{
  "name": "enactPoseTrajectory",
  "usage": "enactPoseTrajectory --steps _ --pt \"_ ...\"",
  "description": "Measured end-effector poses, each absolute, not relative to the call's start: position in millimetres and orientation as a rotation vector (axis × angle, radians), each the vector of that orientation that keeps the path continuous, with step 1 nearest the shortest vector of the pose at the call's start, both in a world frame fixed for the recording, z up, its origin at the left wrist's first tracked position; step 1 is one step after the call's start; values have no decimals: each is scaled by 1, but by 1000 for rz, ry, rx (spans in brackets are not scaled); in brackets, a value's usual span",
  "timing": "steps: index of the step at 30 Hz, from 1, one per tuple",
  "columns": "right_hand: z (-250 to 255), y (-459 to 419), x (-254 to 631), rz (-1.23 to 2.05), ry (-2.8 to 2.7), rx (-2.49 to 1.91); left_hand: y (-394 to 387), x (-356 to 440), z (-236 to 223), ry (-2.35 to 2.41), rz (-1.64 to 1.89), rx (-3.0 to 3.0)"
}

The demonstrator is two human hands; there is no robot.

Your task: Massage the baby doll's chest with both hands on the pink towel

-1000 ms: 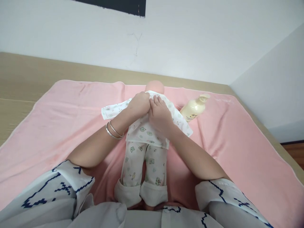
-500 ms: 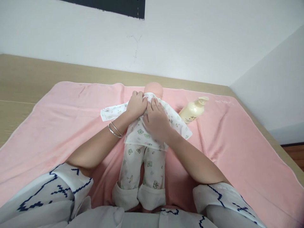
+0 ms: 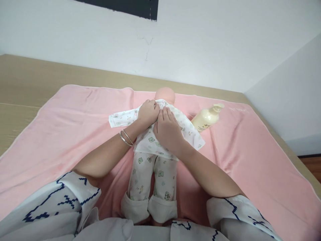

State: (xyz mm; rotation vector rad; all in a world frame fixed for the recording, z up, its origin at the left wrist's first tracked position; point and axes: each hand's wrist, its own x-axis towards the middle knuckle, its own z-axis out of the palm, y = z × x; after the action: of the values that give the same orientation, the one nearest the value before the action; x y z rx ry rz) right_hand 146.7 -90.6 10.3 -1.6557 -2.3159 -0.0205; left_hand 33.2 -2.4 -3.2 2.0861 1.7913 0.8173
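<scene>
A baby doll (image 3: 165, 95) lies stretched out on a pink blanket, its head at the far end. It wears a white printed shirt (image 3: 192, 134) and matching printed pants (image 3: 164, 175) with wide plain cuffs. At the upper chest, just below the neckline, my left hand (image 3: 148, 112) has its fingers bent and closed on the shirt fabric. My right hand (image 3: 167, 129) is right beside it, fingers together and curled against the same fabric. The fingertips meet near the front of the shirt, and what lies between them is hidden. Both shirt sleeves spread outward.
A cream pump bottle (image 3: 208, 117) lies tilted to the right of the doll, near its sleeve. The pink blanket (image 3: 240, 144) covers much of the wooden table (image 3: 27, 72). Behind stands a white wall (image 3: 200, 43) with a dark panel (image 3: 135, 7) at the top.
The whole view has shifted slightly, so everything sits a little further right. Both hands stay at the shirt's upper front, with only small finger movement.
</scene>
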Motion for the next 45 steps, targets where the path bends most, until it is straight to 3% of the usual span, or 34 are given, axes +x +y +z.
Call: enactPoseTrajectory --steps 8,14,18,22,29,37,40,45 --pt "16 -41 174 284 -2238 -1720 -5 34 0 1849 754 2094" --pt "21 -62 167 127 -2212 -1921 -6 35 5 1867 673 2131" --pt "21 -84 154 -58 -2327 -1771 -5 33 -1 1855 715 2117" --pt "16 -72 158 78 -2341 -1560 -4 29 -13 1752 885 2051" --pt "12 -34 184 302 -2172 -1655 -4 26 -23 1624 1068 1973" --pt "25 -70 164 98 -2230 -1939 -6 24 -22 1603 1064 1956" --pt "25 -90 150 -4 -2400 -1727 -6 22 -23 1595 1074 1944" --pt "23 -66 163 197 -2416 -1619 -6 21 -25 1606 1078 1939"
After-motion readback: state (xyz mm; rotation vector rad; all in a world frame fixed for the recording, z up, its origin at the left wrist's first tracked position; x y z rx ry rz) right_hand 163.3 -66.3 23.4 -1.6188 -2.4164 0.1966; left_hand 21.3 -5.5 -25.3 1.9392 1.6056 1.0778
